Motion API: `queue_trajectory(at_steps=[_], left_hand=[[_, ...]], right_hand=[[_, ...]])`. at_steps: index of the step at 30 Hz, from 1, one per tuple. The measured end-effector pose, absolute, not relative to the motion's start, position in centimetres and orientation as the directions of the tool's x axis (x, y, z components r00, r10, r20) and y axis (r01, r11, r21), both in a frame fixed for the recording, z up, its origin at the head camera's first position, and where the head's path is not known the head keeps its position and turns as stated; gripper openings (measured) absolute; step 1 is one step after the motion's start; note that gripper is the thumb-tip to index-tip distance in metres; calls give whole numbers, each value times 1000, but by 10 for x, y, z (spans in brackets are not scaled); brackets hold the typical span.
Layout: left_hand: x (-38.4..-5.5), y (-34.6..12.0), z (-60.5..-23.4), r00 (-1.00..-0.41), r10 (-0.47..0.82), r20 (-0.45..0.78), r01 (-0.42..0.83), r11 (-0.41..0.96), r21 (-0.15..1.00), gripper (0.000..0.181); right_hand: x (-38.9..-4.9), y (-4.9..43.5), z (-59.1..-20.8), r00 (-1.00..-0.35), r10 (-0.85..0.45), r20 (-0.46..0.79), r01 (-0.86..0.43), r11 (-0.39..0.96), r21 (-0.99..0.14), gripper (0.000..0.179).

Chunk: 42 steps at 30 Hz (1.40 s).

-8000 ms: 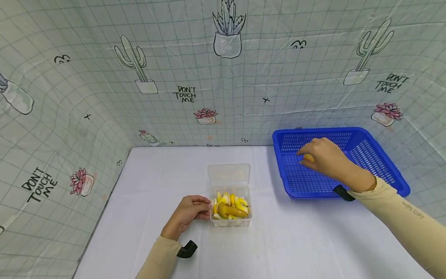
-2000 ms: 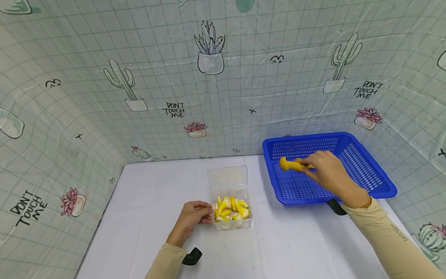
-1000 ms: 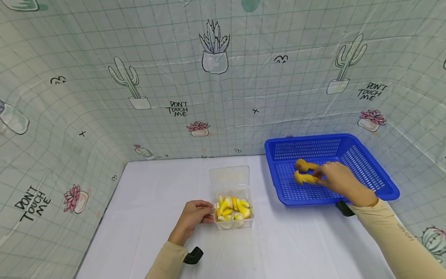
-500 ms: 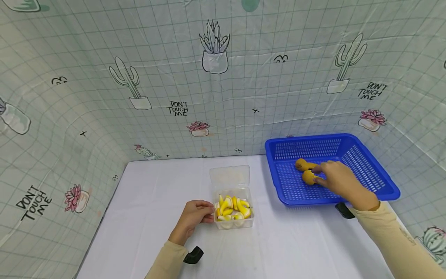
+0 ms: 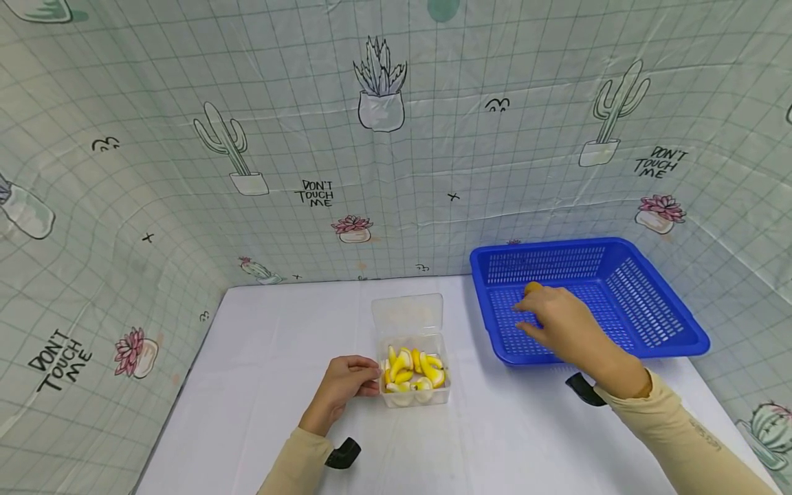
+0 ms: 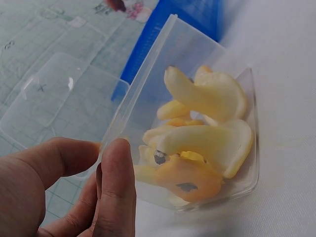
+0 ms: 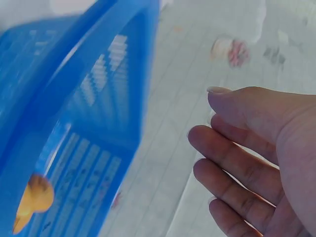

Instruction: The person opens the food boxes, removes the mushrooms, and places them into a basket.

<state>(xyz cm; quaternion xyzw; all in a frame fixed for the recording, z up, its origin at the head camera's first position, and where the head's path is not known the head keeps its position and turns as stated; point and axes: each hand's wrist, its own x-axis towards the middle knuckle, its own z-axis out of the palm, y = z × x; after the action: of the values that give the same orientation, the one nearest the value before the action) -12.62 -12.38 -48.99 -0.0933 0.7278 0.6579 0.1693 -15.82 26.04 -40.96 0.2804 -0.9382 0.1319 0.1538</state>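
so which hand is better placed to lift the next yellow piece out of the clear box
Probably the right hand: it holds nothing, though it's farther off, at the blue basket. The left hand is nearer the yellow pieces, but it holds the clear box.

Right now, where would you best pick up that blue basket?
Probably grip the blue basket by its right rim, coming from the right: it widens upward there, giving an edge to hook, and the right hand reaches over the other end.

Booth-like work area, cactus-print fabric (image 5: 408, 172) on three sides, white tabletop (image 5: 284, 330)
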Motion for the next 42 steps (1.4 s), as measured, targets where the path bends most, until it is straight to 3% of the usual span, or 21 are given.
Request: queue_trajectory(at_steps=[5,17,33,42], left_hand=[[-127,-124,-490,-922,89,-376,-365,116,924,26],[-128,-124,-492,-923,73,-377,-368,112,923,24],[-127,-124,-489,-924,89,-373,-364,102,926,24],[-127,-124,-491,-925,86,-370,-361,104,927,24]], right_hand=[[-153,238,-412,-733,-542,412,-637,759,-134,30],[-144,184,-424,-661,-643,386,-725,681,-107,27],[-153,139,-447,-630,-724,281,-767,636,-80,26],[-159,127,-458,-649,-727,225,-752,658,-46,24]])
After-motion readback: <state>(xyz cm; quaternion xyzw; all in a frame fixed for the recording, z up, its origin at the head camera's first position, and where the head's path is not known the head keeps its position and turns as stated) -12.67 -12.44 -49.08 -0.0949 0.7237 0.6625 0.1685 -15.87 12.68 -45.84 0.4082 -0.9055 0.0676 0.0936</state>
